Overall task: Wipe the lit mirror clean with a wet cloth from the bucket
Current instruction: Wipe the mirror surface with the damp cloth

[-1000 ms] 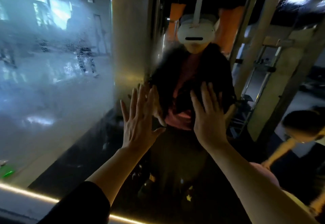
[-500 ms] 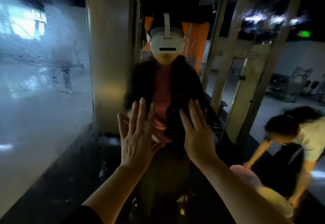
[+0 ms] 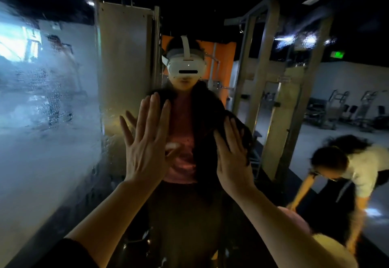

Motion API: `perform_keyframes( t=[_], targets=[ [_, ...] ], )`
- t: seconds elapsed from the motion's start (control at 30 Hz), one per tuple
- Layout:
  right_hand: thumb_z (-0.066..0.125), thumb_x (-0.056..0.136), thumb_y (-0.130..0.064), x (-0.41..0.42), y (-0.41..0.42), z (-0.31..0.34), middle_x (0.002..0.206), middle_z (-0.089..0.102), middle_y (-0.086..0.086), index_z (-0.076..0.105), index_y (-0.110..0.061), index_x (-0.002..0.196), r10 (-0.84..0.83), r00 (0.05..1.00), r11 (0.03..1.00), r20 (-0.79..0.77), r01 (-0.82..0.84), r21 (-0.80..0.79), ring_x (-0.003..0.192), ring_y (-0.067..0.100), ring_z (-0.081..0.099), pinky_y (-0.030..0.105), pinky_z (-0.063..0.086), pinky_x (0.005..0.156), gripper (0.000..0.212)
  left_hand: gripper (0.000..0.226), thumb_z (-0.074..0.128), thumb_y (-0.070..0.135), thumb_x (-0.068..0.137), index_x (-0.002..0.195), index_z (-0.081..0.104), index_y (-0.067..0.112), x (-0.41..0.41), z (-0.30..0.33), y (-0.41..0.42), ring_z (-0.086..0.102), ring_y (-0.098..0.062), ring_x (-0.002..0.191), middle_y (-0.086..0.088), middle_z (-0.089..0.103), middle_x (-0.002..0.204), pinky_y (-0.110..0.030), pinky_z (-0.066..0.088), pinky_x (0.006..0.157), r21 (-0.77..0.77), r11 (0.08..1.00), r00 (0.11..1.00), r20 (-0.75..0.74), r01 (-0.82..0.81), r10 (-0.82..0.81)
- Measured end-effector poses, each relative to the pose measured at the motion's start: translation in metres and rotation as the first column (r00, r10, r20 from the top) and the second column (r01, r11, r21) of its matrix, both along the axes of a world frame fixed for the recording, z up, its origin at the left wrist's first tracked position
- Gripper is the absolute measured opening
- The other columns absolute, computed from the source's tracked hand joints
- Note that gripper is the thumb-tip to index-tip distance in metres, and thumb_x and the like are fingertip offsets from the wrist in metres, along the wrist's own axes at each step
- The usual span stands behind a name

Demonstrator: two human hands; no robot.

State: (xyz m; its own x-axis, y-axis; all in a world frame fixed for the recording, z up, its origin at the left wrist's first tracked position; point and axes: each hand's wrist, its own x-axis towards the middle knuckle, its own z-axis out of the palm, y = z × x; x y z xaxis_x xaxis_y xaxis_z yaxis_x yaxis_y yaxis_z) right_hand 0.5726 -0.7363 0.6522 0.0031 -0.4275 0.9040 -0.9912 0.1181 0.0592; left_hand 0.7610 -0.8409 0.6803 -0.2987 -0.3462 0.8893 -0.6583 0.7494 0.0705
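1. Dark all round, the room shows mostly as a reflection: pale metal frames (image 3: 261, 91), an orange wall panel (image 3: 225, 61) and a green sign (image 3: 337, 54) high on the right.
2. Filling the whole view, the mirror (image 3: 52, 141) stands upright in front of the person; its left part is fogged and beaded with water drops, its middle and right parts reflect clearly.
3. The left hand (image 3: 145, 150) is raised with its back to the camera, fingers (image 3: 154, 112) straight, spread and pointing up, at or very near the glass; I cannot tell for sure that it touches.
4. The right hand (image 3: 233, 160) is raised beside it, apart from the left, fingers straight and close together, pointing up and a little left.
5. Neither hand holds anything.
6. Between and above the hands the glass shows the person's own reflection: a white headset (image 3: 186, 67), a dark jacket (image 3: 212, 133) and a pink top (image 3: 181, 141).
7. Low on the right, a second person (image 3: 345, 168) in a light shirt bends forward, arm reaching down.
8. At the lower right edge sits a blurred pink and pale shape (image 3: 294, 221) that I cannot make out.
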Motion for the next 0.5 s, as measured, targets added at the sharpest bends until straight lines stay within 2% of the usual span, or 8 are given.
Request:
perform_keyframes(
  t=[0.07, 0.17, 0.2, 0.27, 0.33, 0.43, 0.47, 0.5],
  targets=[
    [0.052, 0.090, 0.001, -0.016, 0.012, -0.001, 0.162, 0.019, 0.011, 0.033, -0.014, 0.146, -0.059, 0.997, 0.998, 0.047, 0.060, -0.021, 0.152, 0.027, 0.012, 0.065, 0.029, 0.112, 0.061, 0.107, 0.060, 0.068, 0.081, 0.158, 0.006, 0.017, 0.002, 0.002, -0.005, -0.005, -0.029, 0.151, -0.010, -0.005, 0.165, -0.067, -0.002, 0.115, 0.001, 1.000, 0.999, 0.040, 0.003, -0.003],
    [0.034, 0.096, -0.012, -0.024, 0.013, 0.043, 0.160, 0.025, 0.014, 0.042, -0.009, 0.143, -0.126, 0.960, 0.958, 0.251, 0.183, -0.220, 0.151, 0.030, 0.016, 0.063, 0.023, 0.115, 0.048, 0.110, 0.062, 0.065, 0.078, 0.158, 0.003, 0.018, 0.002, 0.004, -0.008, -0.002, -0.030, 0.151, -0.010, -0.005, 0.165, -0.071, 0.003, 0.113, 0.009, 1.000, 0.998, 0.063, 0.009, -0.009],
    [0.031, 0.097, -0.014, -0.021, 0.009, 0.062, 0.160, 0.025, 0.015, 0.045, -0.006, 0.141, -0.091, 0.957, 0.945, 0.275, 0.170, -0.280, 0.151, 0.030, 0.015, 0.061, 0.023, 0.116, 0.047, 0.111, 0.065, 0.063, 0.077, 0.158, 0.003, 0.018, 0.002, 0.003, -0.008, -0.001, -0.030, 0.151, -0.009, -0.005, 0.165, -0.071, 0.005, 0.113, 0.011, 1.000, 0.998, 0.065, 0.003, -0.004],
    [0.038, 0.098, -0.009, -0.009, -0.006, 0.085, 0.159, 0.025, 0.017, 0.046, -0.004, 0.141, -0.023, 0.978, 0.936, 0.206, 0.094, -0.340, 0.150, 0.032, 0.015, 0.059, 0.026, 0.116, 0.044, 0.112, 0.067, 0.061, 0.077, 0.158, 0.002, 0.019, 0.002, 0.003, -0.007, -0.001, -0.029, 0.152, -0.009, -0.005, 0.165, -0.071, 0.006, 0.113, 0.010, 1.000, 0.997, 0.072, -0.010, 0.010],
    [0.050, 0.094, 0.003, 0.007, -0.019, 0.082, 0.159, 0.023, 0.017, 0.040, -0.008, 0.144, 0.010, 0.996, 0.958, 0.093, 0.017, -0.288, 0.150, 0.033, 0.016, 0.056, 0.028, 0.117, 0.052, 0.111, 0.065, 0.062, 0.077, 0.158, 0.000, 0.021, 0.003, 0.003, -0.008, -0.002, -0.029, 0.152, -0.008, -0.006, 0.165, -0.070, 0.006, 0.114, 0.013, 1.000, 0.997, 0.079, -0.016, 0.014],
    [0.041, 0.092, 0.000, 0.016, -0.014, 0.046, 0.158, 0.026, 0.015, 0.038, -0.010, 0.143, 0.010, 0.998, 0.996, -0.055, -0.015, -0.091, 0.150, 0.030, 0.016, 0.037, 0.007, 0.125, 0.052, 0.110, 0.063, 0.065, 0.075, 0.158, 0.005, 0.021, 0.006, 0.005, -0.006, -0.001, -0.027, 0.152, -0.007, -0.005, 0.165, -0.069, 0.006, 0.114, 0.038, 0.999, 0.997, 0.081, 0.006, -0.009],
    [0.043, 0.090, 0.000, 0.013, -0.006, 0.038, 0.158, 0.028, 0.015, 0.042, -0.009, 0.140, 0.002, 0.996, 0.999, -0.086, -0.006, -0.046, 0.149, 0.029, 0.018, 0.038, 0.009, 0.124, 0.051, 0.112, 0.068, 0.063, 0.073, 0.158, 0.009, 0.020, 0.008, 0.006, -0.004, 0.000, -0.027, 0.152, -0.007, -0.002, 0.165, -0.069, 0.005, 0.114, 0.044, 0.999, 0.997, 0.080, 0.016, -0.020],
    [0.047, 0.088, 0.000, 0.006, 0.003, 0.036, 0.157, 0.032, 0.015, 0.046, -0.008, 0.137, -0.018, 0.997, 0.999, -0.075, 0.016, -0.034, 0.148, 0.030, 0.021, 0.044, 0.017, 0.122, 0.050, 0.113, 0.074, 0.058, 0.070, 0.157, 0.013, 0.019, 0.010, 0.007, -0.003, 0.002, -0.027, 0.152, -0.008, 0.000, 0.165, -0.069, 0.005, 0.114, 0.044, 0.999, 0.996, 0.082, 0.025, -0.028]
  ],
)
